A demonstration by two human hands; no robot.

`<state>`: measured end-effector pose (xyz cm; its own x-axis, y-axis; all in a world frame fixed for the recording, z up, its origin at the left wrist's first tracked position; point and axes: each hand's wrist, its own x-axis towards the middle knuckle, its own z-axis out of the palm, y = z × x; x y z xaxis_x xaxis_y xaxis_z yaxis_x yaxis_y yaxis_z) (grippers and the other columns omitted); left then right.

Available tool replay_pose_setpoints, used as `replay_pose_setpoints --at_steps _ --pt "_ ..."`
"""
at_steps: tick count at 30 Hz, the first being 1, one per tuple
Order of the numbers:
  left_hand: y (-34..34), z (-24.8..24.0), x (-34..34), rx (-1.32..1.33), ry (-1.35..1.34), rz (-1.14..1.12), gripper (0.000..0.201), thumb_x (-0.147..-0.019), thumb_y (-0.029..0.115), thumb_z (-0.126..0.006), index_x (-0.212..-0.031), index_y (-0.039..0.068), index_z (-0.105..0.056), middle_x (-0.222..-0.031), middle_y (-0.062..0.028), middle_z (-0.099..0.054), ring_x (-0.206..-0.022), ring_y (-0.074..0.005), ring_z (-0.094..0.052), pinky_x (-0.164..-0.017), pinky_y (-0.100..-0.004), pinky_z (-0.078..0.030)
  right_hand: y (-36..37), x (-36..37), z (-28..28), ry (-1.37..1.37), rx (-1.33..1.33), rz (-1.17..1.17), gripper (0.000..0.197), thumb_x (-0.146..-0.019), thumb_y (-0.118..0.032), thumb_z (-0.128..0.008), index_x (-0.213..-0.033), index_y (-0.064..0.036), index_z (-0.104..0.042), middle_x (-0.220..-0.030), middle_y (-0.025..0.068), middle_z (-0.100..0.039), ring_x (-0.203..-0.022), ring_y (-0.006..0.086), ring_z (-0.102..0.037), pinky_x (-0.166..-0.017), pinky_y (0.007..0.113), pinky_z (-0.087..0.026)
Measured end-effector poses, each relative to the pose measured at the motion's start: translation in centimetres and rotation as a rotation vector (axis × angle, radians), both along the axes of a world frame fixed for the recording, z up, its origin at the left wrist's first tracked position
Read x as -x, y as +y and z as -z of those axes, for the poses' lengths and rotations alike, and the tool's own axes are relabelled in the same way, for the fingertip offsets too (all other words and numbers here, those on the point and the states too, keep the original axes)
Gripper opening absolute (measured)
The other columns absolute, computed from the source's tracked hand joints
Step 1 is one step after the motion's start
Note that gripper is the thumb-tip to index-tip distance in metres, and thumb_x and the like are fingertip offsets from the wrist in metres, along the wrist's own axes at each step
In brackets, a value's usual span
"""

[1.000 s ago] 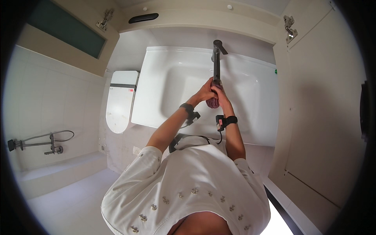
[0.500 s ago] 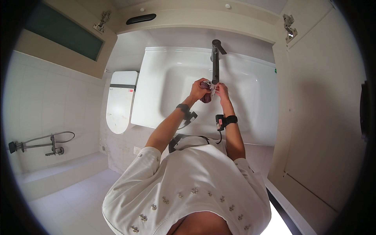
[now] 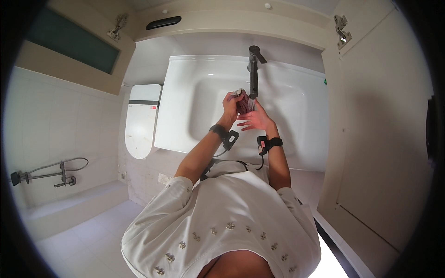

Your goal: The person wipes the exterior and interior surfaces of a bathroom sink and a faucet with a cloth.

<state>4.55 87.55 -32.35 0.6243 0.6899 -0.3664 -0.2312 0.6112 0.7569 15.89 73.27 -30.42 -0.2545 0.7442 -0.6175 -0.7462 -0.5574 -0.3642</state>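
Observation:
A purplish-red soft bundle (image 3: 242, 105), perhaps wet cloth, with a pale patch at its top, is gripped in my left hand (image 3: 230, 104). It is over the white washbasin (image 3: 181, 99), just in front of the dark grey faucet (image 3: 253, 76). Water seems to run from the spout down beside the bundle. My right hand (image 3: 259, 118) lies just right of and below the bundle, palm up and fingers spread toward the left. Whether its fingertips touch the bundle I cannot tell.
A white toilet (image 3: 142, 121) with its lid down stands left of the basin. An opened cabinet door (image 3: 384, 125) is at the right, another (image 3: 74, 46) at the upper left. A shower fixture (image 3: 62, 172) hangs on the left wall.
My right hand has drawn back from the bundle and opened, turning its palm up with fingers spread. My left hand still holds the bundle, now turned, with the pale patch at its top.

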Motion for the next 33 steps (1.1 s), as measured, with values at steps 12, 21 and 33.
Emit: replay_pose_setpoints --at_steps 12,21,33 --pt "-4.1 -5.2 0.9 -1.138 0.329 0.282 0.038 -0.068 0.006 -0.076 -0.103 0.006 -0.061 -0.111 -0.0136 -0.065 -0.11 -0.034 -0.061 -0.094 -0.0397 -0.049 3.6 2.0 2.5 0.268 -0.201 0.735 0.049 -0.097 -0.053 -0.055 -0.119 -0.0101 -0.061 -0.115 0.0102 -0.067 -0.112 0.0285 -0.064 -0.101 0.05 -0.052" --pt "-2.9 -6.5 5.8 -1.606 0.189 0.629 0.047 -0.079 0.007 -0.064 -0.126 0.009 -0.059 -0.127 -0.0161 -0.061 -0.118 -0.0383 -0.057 -0.1 -0.0468 -0.048 -1.4 -0.5 6.3 0.029 -0.094 0.48 0.024 -0.096 -0.03 -0.065 -0.109 -0.0089 -0.065 -0.095 0.0093 -0.07 -0.083 0.0241 -0.068 -0.071 0.04 -0.058" --pt "-0.1 -9.1 9.2 -1.919 0.482 0.624 0.075 -0.076 -0.005 -0.059 -0.148 0.012 -0.043 -0.15 -0.0131 -0.045 -0.142 -0.0324 -0.041 -0.114 -0.0457 -0.038 -2.5 0.7 4.0 -0.211 -0.056 0.0 0.026 -0.081 -0.023 -0.073 -0.099 -0.0047 -0.068 -0.086 0.0056 -0.07 -0.069 0.0178 -0.065 -0.064 0.033 -0.056"
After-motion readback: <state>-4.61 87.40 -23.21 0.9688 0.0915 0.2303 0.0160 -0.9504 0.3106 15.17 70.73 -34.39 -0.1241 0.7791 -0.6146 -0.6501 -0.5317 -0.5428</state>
